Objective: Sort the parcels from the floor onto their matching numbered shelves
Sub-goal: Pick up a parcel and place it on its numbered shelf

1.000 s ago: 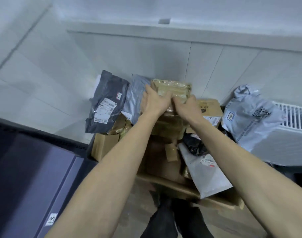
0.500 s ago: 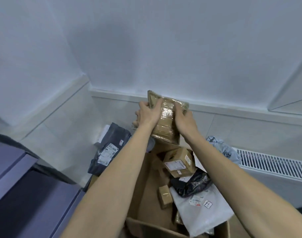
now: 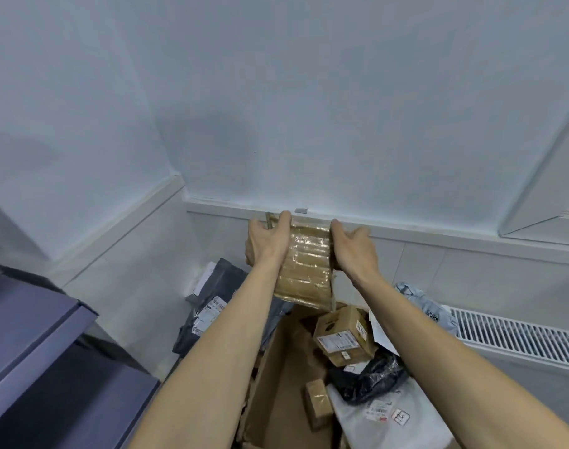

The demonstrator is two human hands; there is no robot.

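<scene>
A flat brown parcel wrapped in clear tape (image 3: 304, 268) is held up in front of the wall, above the pile. My left hand (image 3: 265, 243) grips its left edge and my right hand (image 3: 352, 249) grips its right edge. Below, an open cardboard box (image 3: 276, 384) on the floor holds a labelled brown carton (image 3: 341, 335), a small brown packet (image 3: 318, 401), a black bag (image 3: 370, 379) and a white mailer (image 3: 393, 416). A dark grey mailer (image 3: 212, 306) leans against the wall at the left.
A grey-blue shelf unit (image 3: 34, 345) stands at the left. A white radiator (image 3: 516, 338) runs along the wall at the right, with a light grey bag (image 3: 429, 307) before it. A white sill (image 3: 542, 202) juts out at the upper right.
Both hands have lifted the brown parcel from the pile up in front of the wall. The view has tilted up, so more wall shows.
</scene>
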